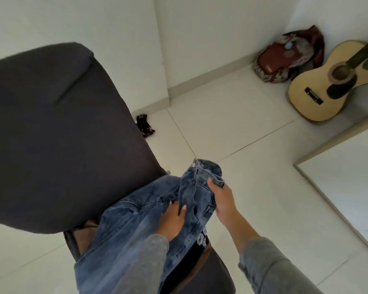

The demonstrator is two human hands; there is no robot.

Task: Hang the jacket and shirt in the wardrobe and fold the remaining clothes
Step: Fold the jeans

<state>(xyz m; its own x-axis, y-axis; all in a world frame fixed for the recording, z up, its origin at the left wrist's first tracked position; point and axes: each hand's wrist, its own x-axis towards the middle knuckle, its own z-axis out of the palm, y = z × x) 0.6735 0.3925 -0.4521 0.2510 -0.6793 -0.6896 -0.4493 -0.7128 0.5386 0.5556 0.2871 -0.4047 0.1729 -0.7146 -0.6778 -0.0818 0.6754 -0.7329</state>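
Faded, crumpled denim jeans (136, 225)

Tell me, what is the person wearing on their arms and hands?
Both arms have long grey sleeves that reach the wrists. The left hand and right hand are bare: no gloves, rings or watch show. The left hand's fingernails look long.

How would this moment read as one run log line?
stage: handling jeans | right hand: grips waistband | left hand: flat on denim | jeans: draped over chair
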